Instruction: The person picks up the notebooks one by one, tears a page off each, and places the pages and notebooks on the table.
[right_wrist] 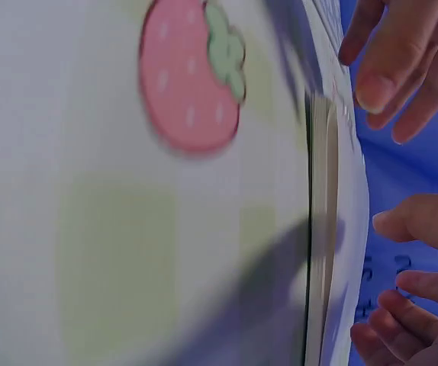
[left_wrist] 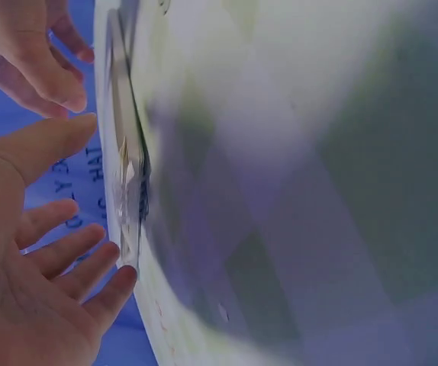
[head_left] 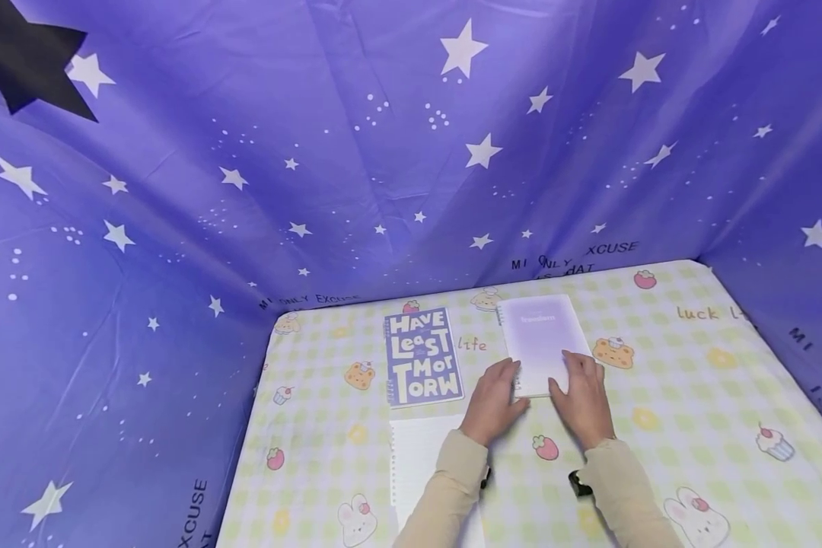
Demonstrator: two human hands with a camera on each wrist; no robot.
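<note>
A lavender spiral-bound notebook [head_left: 537, 342] lies closed on the patterned tablecloth. My left hand [head_left: 496, 399] is at its lower left edge, fingertips by the spiral binding. Over the lower right part of the cover is my right hand [head_left: 582, 392], fingers loosely bent. In the left wrist view the fingers of the left hand [left_wrist: 43, 282] are spread beside the notebook's edge [left_wrist: 127, 168]. The right wrist view has the right hand [right_wrist: 429, 297] with relaxed fingers near the cover, its page edges [right_wrist: 322, 229] visible. Whether the fingertips touch the cover cannot be told.
Left of the hands lies a blue notebook [head_left: 425, 358] with large white lettering. Below it is a lined, spiral-holed page [head_left: 425, 457], partly covered by the left sleeve [head_left: 452, 479]. A purple star-patterned curtain [head_left: 383, 152] surrounds the table [head_left: 692, 396].
</note>
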